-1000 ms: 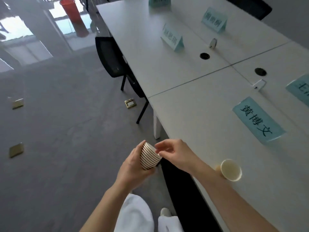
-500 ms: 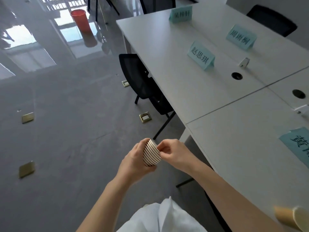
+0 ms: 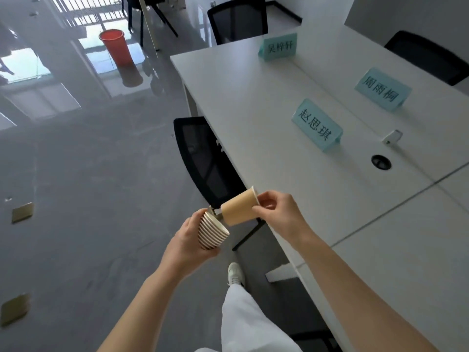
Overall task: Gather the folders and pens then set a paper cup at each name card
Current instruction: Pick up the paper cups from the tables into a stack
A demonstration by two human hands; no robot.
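**One cup free of the stack, three name cards on the table**

Beside the long white table, the left hand wraps its fingers round a nested stack of ribbed paper cups. Just above the stack, the right hand pinches the rim of a single tan paper cup, held tilted on its side over the table's near edge. Farther along the table stand three teal folded name cards: the nearest, another beyond, the farthest. Two black mesh chairs sit beside it.
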